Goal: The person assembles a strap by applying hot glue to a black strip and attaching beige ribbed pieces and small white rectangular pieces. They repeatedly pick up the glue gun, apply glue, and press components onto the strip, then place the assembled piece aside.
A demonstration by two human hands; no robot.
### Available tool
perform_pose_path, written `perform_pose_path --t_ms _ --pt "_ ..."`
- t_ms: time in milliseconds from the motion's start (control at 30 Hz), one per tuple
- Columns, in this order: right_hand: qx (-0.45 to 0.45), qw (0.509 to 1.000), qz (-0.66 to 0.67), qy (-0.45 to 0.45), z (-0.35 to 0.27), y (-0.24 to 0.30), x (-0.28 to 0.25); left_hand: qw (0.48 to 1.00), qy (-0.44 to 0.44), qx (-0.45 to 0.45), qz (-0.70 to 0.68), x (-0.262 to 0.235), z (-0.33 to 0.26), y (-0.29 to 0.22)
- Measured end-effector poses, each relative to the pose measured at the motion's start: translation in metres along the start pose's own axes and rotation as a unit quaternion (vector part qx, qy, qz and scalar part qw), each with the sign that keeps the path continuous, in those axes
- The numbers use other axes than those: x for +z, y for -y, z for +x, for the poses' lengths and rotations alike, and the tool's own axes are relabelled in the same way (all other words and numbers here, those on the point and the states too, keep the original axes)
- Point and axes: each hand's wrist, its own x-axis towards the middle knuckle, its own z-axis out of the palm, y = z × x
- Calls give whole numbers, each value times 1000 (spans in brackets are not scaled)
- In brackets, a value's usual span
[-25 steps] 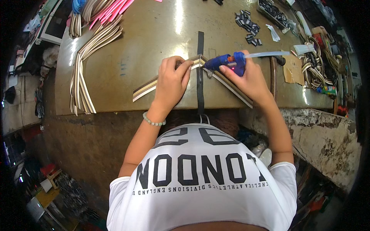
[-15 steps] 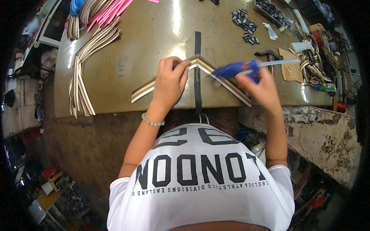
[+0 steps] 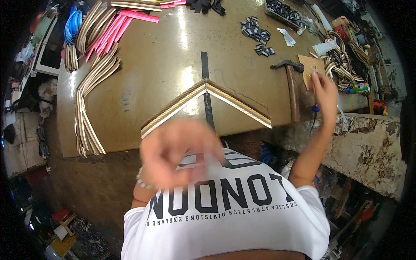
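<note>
An angled woven strip [image 3: 173, 108], striped brown, tan and white, lies on the table with its peak over a black strip [image 3: 208, 110]. My left hand [image 3: 180, 151] is raised in front of my chest, apart from the strip; motion smears its fingers. At the right, my right hand [image 3: 327, 93] is over the edge of a cardboard piece [image 3: 308, 65], fingers bent together. Under it is the blue glue gun [image 3: 315, 108], mostly hidden; only a blue end with its cord and a whitish glue stick [image 3: 342, 113] show, so the grip is partly covered.
A hammer [image 3: 293, 91] lies left of my right hand. Small black pieces [image 3: 255, 32] and a filled tray [image 3: 284, 13] are farther back. Bundles of striped strips [image 3: 89, 112], with pink strips [image 3: 115, 34] and blue ones [image 3: 73, 26], occupy the left. Coiled strips [image 3: 340, 69] lie far right.
My left hand has let go of the angled strip and come back toward my chest. My right hand has carried the glue gun away from the strip to the right, beside the cardboard.
</note>
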Motion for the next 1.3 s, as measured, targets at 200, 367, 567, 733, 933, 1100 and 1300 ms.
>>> perform_pose_path --t_ms 200,367,567,733,933,1100,1300 --pt "-73 991 -91 -60 180 -52 101 971 205 47 -113 49 6 -75" --pt "-61 989 -111 -71 201 -76 125 974 222 41 -22 52 -7 -88" --pt "-43 995 -60 -71 190 -59 107 983 110 93 -114 71 -12 -84" --pt "-18 991 81 -102 159 -26 82 950 290 74 -87 43 -13 -78" --pt "47 688 679 253 27 83 75 970 -153 -133 135 20 -4 -18" --pt "91 547 683 474 -63 142 115 920 -226 -281 153 -11 9 58" --pt "111 682 634 347 -104 172 120 875 -312 -194 314 -18 -18 61"
